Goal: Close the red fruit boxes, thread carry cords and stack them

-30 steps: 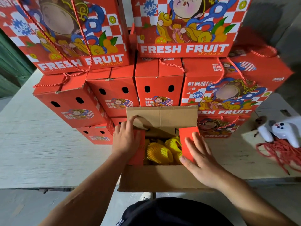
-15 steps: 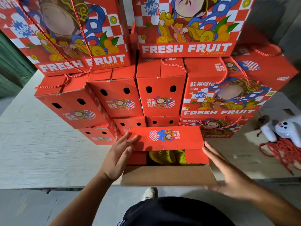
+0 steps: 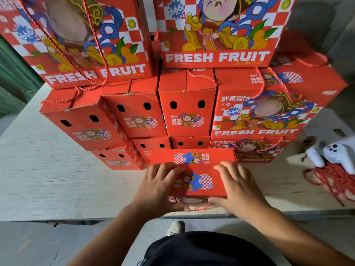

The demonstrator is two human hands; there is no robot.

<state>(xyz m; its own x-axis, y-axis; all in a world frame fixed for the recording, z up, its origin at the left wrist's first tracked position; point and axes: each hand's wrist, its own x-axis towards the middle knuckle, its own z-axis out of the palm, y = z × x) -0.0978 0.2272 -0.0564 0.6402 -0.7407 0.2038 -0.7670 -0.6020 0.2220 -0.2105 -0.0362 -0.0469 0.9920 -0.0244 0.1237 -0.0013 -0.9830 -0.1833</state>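
A red fruit box (image 3: 199,169) stands at the near edge of the pale table (image 3: 57,179), its two top flaps folded down and meeting. My left hand (image 3: 159,186) lies flat on the left part of the near flap, thumb down on the box's front face. My right hand (image 3: 237,186) presses the right part of the same flap, thumb hooked under its front edge. A red cord loop (image 3: 199,207) hangs on the box's front face between my thumbs. The fruit inside is hidden.
A stack of closed red fruit boxes (image 3: 188,104) with cord handles rises right behind the box. A heap of loose red cords (image 3: 334,179) lies at the right, with a white controller (image 3: 338,154) on it. The table edge (image 3: 115,217) runs just below my hands.
The far flap came down over the yellow fruit, then the near flap was folded up and over. Both hands moved from the box's sides onto its top. The fruit is now covered.
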